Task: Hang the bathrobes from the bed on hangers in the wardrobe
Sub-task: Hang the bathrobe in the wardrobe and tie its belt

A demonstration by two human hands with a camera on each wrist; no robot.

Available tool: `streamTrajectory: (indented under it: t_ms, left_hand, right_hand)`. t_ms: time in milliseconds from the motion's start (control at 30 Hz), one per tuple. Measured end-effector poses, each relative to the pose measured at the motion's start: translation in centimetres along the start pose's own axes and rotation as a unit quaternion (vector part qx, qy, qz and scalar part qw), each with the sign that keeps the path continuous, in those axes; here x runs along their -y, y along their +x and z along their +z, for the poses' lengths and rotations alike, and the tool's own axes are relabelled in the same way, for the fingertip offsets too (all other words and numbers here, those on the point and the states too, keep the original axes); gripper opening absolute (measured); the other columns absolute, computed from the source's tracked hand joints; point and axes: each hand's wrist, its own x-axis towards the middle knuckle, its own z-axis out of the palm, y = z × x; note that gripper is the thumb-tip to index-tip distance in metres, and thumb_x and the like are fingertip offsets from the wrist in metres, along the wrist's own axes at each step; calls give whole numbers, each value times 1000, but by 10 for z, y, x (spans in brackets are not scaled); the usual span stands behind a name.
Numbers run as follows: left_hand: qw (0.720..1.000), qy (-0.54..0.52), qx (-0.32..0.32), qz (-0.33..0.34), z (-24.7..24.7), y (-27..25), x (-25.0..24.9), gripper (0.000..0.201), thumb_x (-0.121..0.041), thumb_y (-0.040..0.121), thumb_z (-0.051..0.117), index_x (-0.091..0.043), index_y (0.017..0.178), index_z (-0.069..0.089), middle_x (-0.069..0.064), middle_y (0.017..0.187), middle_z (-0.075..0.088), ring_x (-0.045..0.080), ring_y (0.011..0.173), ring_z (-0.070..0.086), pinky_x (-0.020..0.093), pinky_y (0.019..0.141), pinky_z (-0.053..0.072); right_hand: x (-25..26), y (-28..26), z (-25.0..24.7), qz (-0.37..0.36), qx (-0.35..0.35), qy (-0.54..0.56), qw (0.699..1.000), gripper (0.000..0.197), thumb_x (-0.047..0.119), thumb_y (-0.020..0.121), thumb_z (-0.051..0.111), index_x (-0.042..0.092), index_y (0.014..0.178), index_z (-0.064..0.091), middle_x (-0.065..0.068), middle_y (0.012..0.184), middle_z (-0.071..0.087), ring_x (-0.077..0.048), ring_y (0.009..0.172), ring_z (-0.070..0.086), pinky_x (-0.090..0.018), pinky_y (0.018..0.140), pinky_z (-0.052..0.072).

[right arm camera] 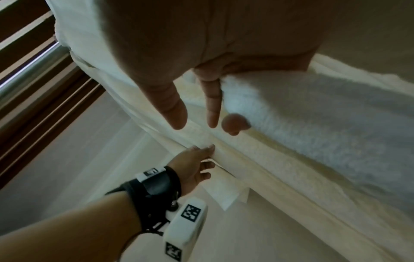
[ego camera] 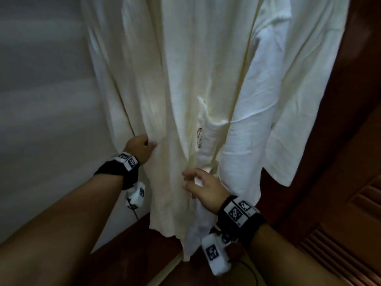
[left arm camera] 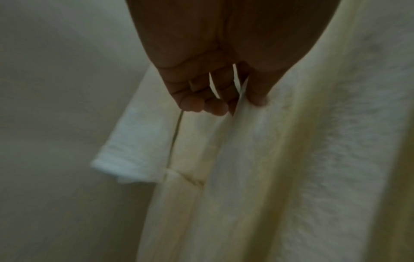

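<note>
A cream-white bathrobe (ego camera: 181, 79) hangs in the wardrobe, its hem near the floor. A pocket with a small logo shows on its front. My left hand (ego camera: 145, 145) pinches a fold of its left front panel between thumb and fingers (left arm camera: 215, 108). Lower and to the right, my right hand (ego camera: 193, 180) holds the other front edge, with curled fingers (right arm camera: 235, 124) round the terry cloth (right arm camera: 313, 115) and thumb and forefinger stretched out. A second white bathrobe (ego camera: 292, 89) hangs close on the right. The hangers are out of view above.
The pale wardrobe wall (ego camera: 41, 100) stands left of the robes. A dark wooden louvred door (ego camera: 340, 223) is on the right, and the dark wooden base (ego camera: 134, 254) lies below the hems. A metal rail (right arm camera: 33, 69) shows in the right wrist view.
</note>
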Motion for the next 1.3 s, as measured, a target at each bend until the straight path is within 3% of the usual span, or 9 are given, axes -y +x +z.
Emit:
streamTrajectory:
  t_ms: [233, 367, 500, 567, 733, 867, 1000, 1133, 1300]
  left_hand:
    - [974, 2, -20, 225, -7, -69, -60, 32, -33, 85, 65, -5, 69, 69, 10, 77, 66, 26, 68, 61, 32, 63, 50]
    - [934, -124, 21, 333, -10, -107, -45, 21, -27, 83, 58, -17, 91, 75, 3, 107, 62, 17, 100, 61, 29, 85, 49]
    - [960, -257, -107, 27, 12, -108, 23, 20, -25, 72, 61, -26, 92, 58, 1, 99, 57, 19, 90, 59, 44, 85, 52]
    - [958, -259, -49, -112, 23, -107, 44, 71, -37, 69, 78, -23, 129, 43, 5, 132, 45, 22, 115, 51, 47, 99, 48]
    - [835, -536, 52, -113, 33, -122, 43, 123, -31, 50, 91, -15, 148, 19, 5, 133, 57, 17, 114, 62, 39, 91, 55]
    - [896, -430, 32, -106, 27, -124, 30, 71, -32, 70, 85, -4, 128, 55, 6, 118, 66, 25, 114, 62, 24, 83, 51]
    - [983, -163, -37, -80, 18, -131, -2, 46, -31, 85, 70, -3, 120, 60, 15, 117, 67, 29, 110, 62, 26, 85, 46]
    - [984, -173, 30, 26, 5, -154, -47, 57, -38, 77, 60, -14, 128, 53, 4, 119, 64, 24, 110, 61, 27, 92, 47]
    - [952, -283, 50, 101, -5, -143, -37, 26, -15, 77, 52, -10, 102, 60, 7, 93, 66, 20, 86, 65, 44, 75, 57]
  right_hand:
    - [-10, 11, 21, 9, 26, -203, 979, 78, 55, 71, 75, 30, 137, 41, 14, 125, 51, -8, 115, 51, -31, 99, 46]
    - [-23, 19, 32, 31, -99, -228, 968, 54, 44, 79, 66, 19, 126, 56, -5, 121, 63, -24, 111, 60, -30, 89, 49]
    - [-30, 7, 13, 74, -42, -179, 980, 17, 19, 87, 57, 8, 96, 65, -14, 95, 66, -28, 85, 61, -24, 64, 45]
    - [-31, 0, 7, 80, 21, -152, 985, 18, 23, 83, 62, 8, 92, 66, -9, 86, 67, -22, 77, 62, -27, 65, 51]
    - [-40, -8, -6, 10, -89, -207, 974, 25, 40, 79, 76, 20, 83, 62, 5, 79, 66, -10, 74, 60, -17, 66, 44]
    - [-42, -13, -18, 27, -223, -199, 954, 48, 40, 86, 69, 11, 55, 47, 0, 51, 47, -14, 53, 46, -29, 59, 42]
    - [-29, -30, -2, -10, -31, -229, 973, 29, 43, 82, 72, 19, 65, 69, 5, 60, 59, -7, 62, 57, -23, 66, 44]
    - [-24, -35, 34, -35, 87, -204, 974, 68, 56, 67, 78, 37, 126, 51, 22, 109, 57, 9, 101, 53, -10, 85, 43]
    - [-34, -14, 34, 0, -21, -229, 973, 22, 26, 91, 60, 15, 108, 67, -1, 100, 65, -15, 92, 60, -22, 79, 41]
